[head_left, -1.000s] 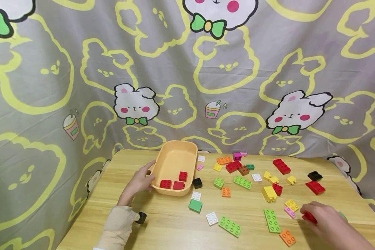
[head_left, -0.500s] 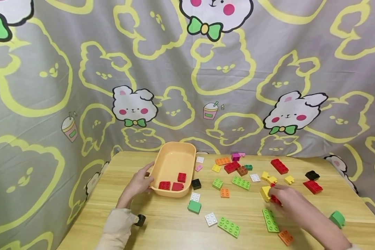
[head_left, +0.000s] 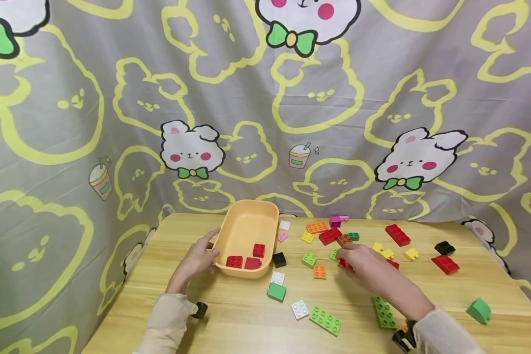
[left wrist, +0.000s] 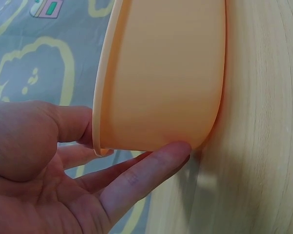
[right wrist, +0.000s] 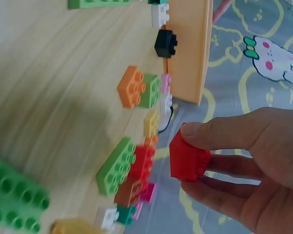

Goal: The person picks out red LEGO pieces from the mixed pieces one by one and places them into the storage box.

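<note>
On the left, the left hand's [head_left: 197, 254] fingers are gripping the tray's [head_left: 246, 223] left edge; three red bricks [head_left: 258, 250] are already lying at its near end. Rightward, loose green bricks [head_left: 325, 320] are resting on the surface [head_left: 243, 319]. Farther right, the right hand's [head_left: 366, 260] fingers are pinching another red brick [right wrist: 185, 158], not yet inside, while more red bricks [head_left: 398, 235] are lying far right.

Held brick [right wrist: 186, 158] is red, tray [head_left: 247, 228] orange, curtain [head_left: 248, 105] perhaps grey (yellow-patterned).

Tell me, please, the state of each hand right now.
Left hand: holding the orange tray at its rim.
Right hand: pinching a red brick.
</note>
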The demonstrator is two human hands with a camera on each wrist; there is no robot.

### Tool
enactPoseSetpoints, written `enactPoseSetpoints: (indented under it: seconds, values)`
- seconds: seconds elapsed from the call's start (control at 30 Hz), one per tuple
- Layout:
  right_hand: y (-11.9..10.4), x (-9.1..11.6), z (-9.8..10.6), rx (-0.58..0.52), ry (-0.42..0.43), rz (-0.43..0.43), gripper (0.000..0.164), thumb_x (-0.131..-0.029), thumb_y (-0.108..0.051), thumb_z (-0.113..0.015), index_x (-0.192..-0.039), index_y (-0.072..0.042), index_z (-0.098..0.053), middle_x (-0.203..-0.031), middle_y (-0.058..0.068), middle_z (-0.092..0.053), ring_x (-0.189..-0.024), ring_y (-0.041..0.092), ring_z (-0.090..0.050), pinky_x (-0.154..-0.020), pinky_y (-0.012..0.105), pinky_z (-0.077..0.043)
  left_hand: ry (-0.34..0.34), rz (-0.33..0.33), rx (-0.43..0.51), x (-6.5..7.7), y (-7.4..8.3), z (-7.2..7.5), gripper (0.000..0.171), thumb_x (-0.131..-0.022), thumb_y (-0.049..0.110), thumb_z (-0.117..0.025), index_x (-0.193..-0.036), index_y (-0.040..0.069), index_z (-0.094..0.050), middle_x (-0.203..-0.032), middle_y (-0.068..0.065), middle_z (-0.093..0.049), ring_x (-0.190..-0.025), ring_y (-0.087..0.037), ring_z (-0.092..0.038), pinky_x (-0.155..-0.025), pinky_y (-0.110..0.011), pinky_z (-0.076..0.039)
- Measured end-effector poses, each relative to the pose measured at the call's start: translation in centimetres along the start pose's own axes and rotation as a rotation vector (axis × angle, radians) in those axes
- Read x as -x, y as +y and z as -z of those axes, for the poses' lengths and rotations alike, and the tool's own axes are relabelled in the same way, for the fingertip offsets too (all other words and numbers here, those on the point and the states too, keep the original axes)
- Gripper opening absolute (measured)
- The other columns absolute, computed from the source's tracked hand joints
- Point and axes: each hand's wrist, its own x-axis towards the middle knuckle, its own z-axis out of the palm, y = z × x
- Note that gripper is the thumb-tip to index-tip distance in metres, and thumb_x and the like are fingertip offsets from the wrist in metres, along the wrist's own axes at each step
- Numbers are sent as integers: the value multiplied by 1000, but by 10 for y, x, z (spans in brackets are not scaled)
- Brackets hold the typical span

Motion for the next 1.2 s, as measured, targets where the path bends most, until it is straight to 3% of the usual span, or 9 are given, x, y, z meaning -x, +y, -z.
enactPoseSetpoints:
  seconds: [0.27,0.6,0.93,1.2]
  values:
    - [-16,-39,-4,-5,-18,43,14,-76,-6,-76,-87,-11,-70,-84,1,-62,-72,12,-57,-63,26,-55,0,12,3,0,-1,-1,65,-88,-2,-47,-149,11,-29,-115,-32,-52,-68,-24,-65,-58,-41,-59]
    - [-47,-92,0,-63,-59,127,20,-78,0,-67,-96,-9,-70,-85,1,-60,-68,9,-52,-55,16,-47,5,8,7,1,1,0,66,-88,-3,-47,-149,11,-29,-112,-32,-53,-63,-24,-63,-56,-42,-59]
    - [-71,-138,-19,-69,-71,211,14,-81,-11,-73,-94,-10,-70,-86,2,-63,-74,11,-57,-64,18,-51,0,8,19,3,0,-1,66,-88,-4,-46,-150,10,-28,-113,-33,-52,-60,-28,-60,-56,-42,-59]
    - [-77,-165,-42,-86,-76,224,14,-82,-14,-73,-95,-9,-69,-82,1,-61,-72,10,-55,-61,17,-48,4,19,3,1,1,-3,65,-89,-2,-47,-149,12,-28,-114,-33,-51,-62,-26,-63,-56,-41,-59]
